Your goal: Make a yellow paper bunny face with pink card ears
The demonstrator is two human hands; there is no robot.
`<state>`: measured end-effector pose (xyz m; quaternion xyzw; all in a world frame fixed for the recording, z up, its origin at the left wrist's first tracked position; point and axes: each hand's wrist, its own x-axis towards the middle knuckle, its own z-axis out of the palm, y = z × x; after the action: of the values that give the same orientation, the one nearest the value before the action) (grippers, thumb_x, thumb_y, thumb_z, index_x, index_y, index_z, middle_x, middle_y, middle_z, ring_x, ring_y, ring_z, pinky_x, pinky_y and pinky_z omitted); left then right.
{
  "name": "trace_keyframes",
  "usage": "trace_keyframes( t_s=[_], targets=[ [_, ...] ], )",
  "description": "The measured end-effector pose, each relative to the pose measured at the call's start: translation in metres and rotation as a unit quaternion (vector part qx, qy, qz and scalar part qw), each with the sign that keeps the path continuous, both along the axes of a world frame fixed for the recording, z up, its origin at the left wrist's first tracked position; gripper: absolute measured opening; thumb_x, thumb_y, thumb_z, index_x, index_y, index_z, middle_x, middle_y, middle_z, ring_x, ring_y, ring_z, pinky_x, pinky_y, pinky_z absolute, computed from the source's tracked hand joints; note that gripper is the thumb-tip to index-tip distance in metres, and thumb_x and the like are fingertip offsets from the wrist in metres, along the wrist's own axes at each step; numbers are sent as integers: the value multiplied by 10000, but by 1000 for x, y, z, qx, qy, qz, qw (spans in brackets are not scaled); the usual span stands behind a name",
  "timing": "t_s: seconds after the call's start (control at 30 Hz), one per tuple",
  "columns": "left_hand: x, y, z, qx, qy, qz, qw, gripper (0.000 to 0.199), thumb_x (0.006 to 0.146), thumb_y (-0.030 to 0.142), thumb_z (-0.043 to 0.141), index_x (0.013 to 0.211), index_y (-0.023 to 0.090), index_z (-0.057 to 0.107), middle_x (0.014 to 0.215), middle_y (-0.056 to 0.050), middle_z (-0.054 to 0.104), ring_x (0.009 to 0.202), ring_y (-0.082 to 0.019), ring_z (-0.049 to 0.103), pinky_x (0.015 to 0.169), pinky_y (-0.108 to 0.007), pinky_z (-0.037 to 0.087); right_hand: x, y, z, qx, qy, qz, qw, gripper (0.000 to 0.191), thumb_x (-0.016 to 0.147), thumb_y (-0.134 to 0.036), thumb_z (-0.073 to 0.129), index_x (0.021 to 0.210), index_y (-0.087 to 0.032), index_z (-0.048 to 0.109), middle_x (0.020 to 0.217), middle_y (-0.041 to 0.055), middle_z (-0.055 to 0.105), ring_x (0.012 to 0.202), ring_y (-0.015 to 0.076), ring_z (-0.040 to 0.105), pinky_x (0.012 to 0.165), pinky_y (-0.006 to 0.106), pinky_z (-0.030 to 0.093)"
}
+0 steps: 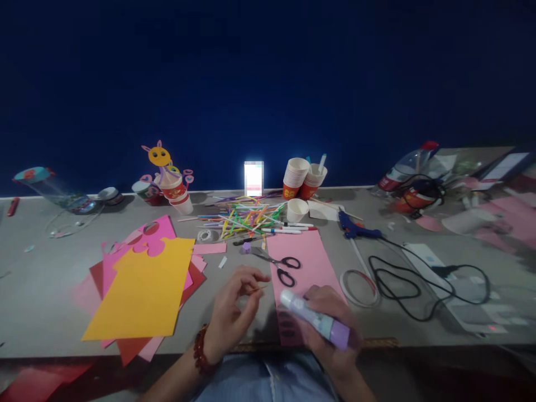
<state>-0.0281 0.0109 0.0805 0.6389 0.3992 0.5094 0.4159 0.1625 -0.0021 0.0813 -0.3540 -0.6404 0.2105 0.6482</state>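
Purple-and-white glue stick is gripped in the right hand, above the pink sheet; the left hand seems to pinch a sliver too small to identify. Beyond, magenta paper is partly cut; the yellow sheet looks largely unused. One figure, apparently finished, rises from a cup. Stacked cups hold sticks.

No readable text, labels or numbers.
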Motion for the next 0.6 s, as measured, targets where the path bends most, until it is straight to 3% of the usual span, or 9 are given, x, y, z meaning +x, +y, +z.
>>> trace_keyframes(
  t_s=[0.07,0.17,0.4,0.6],
  targets=[
    [4,-1,-1,-47,1,-14,999,73,952,162,473,976,212,521,1102,-87,624,981,-185,644,703,-283,572,-4,-1,-1,26,-27,11,999,381,711,-51,648,1045,-232,619,782,12,617,682,187,616,585,331,541],
    [7,-1,-1,-49,37,-4,998,97,948,162,482,1009,214,538,1053,-67,669,910,-159,666,713,-269,576,-7,-1,1,53,-100,-6,994,431,703,-60,664,1092,-242,630,812,26,610,691,189,634,581,323,560],
    [10,-2,0,68,204,77,973,226,892,116,535,1064,236,620,937,-26,737,804,-164,700,729,-293,571,-11,0,4,71,-185,-44,979,514,728,-103,682,1204,-286,614,786,37,641,680,212,660,572,323,574],
    [11,0,-5,127,247,97,956,249,889,91,531,1061,239,634,928,-16,752,796,-160,706,727,-282,567,-11,3,0,77,-182,-55,979,543,720,-99,703,1228,-262,607,849,62,657,740,221,675,615,341,603]
  ],
)
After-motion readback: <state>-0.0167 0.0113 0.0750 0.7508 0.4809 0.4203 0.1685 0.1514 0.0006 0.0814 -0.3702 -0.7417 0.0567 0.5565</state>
